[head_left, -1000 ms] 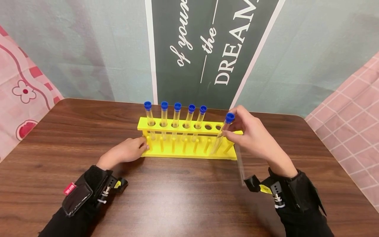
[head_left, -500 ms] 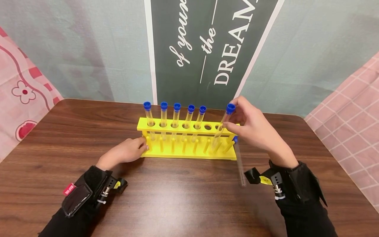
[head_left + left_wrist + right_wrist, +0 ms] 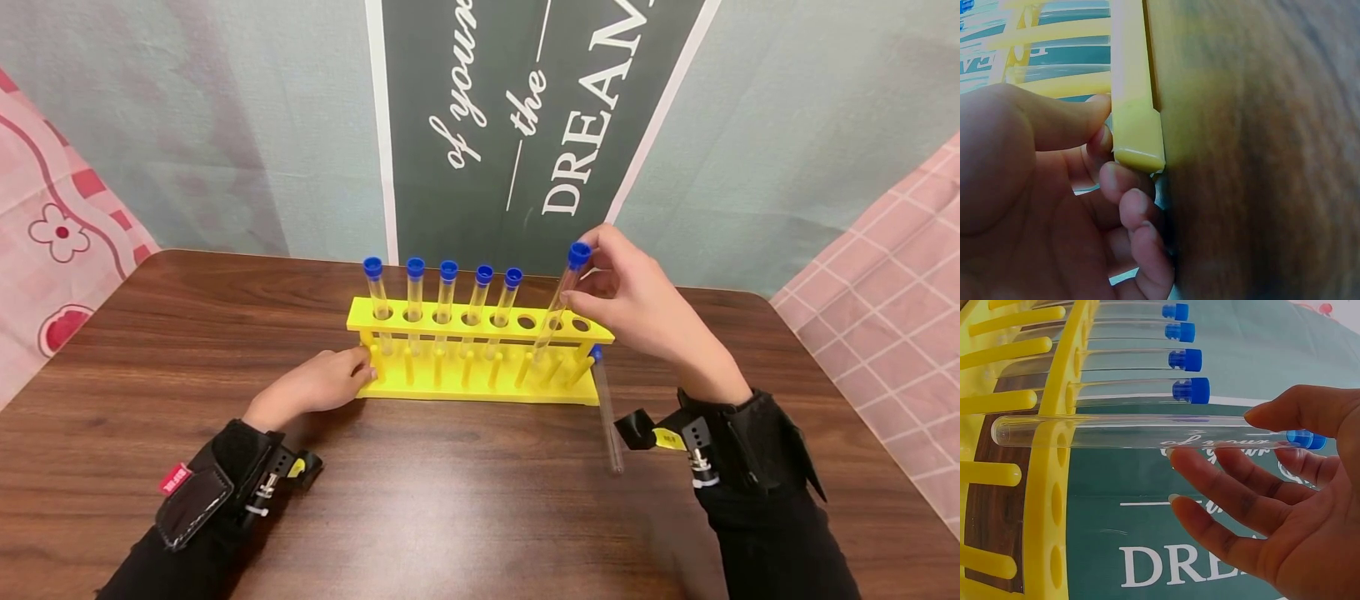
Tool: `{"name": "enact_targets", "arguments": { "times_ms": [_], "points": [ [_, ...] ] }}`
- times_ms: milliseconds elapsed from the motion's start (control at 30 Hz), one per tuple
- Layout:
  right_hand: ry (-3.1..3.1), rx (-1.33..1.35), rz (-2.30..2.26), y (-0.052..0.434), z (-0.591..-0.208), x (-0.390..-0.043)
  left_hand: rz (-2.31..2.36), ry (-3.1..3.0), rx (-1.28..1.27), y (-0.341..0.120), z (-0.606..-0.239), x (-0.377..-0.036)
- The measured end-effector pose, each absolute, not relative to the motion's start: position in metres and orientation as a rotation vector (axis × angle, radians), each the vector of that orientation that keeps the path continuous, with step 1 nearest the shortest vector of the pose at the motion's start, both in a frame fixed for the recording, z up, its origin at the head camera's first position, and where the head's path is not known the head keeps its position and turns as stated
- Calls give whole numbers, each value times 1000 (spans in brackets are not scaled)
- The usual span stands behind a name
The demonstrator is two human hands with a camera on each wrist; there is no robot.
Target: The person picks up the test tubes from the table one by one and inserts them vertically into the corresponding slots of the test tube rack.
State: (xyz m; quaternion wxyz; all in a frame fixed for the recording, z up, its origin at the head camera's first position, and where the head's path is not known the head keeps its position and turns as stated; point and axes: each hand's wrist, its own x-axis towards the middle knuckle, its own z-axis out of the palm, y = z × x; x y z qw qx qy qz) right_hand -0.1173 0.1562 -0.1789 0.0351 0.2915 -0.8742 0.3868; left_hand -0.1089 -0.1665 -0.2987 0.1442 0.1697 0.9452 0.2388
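The yellow test tube rack (image 3: 480, 387) stands on the table with several blue-capped test tubes (image 3: 447, 292) upright in its left holes. My left hand (image 3: 324, 382) pinches the left end of the rack's base; in the left wrist view the thumb and fingers close on that yellow end (image 3: 1138, 134). My right hand (image 3: 633, 287) holds a clear test tube (image 3: 1147, 431) near its blue cap, between thumb and fingers. The held tube leans, cap up and to the right. Its lower part crosses in front of the rack's upper bar (image 3: 1047, 506), near the unfilled holes on the right.
Another capped test tube (image 3: 609, 425) lies on the brown wooden table (image 3: 465, 500) beside the rack's right end. Yellow pegs (image 3: 524, 369) rise from the rack's base. A printed cloth backdrop (image 3: 315, 125) hangs behind the table.
My right hand has lifted the test tube upward, so its bottom has risen from near the rack's base. The tube lying on the table has come fully into view. My left hand stays put.
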Motion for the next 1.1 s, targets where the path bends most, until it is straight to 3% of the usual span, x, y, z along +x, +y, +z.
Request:
{"name": "enact_targets", "arguments": {
  "times_ms": [1100],
  "points": [
    [-2571,809,1246,144,-158,-133,687,2719,482,-167,-300,-109]
  ]
}}
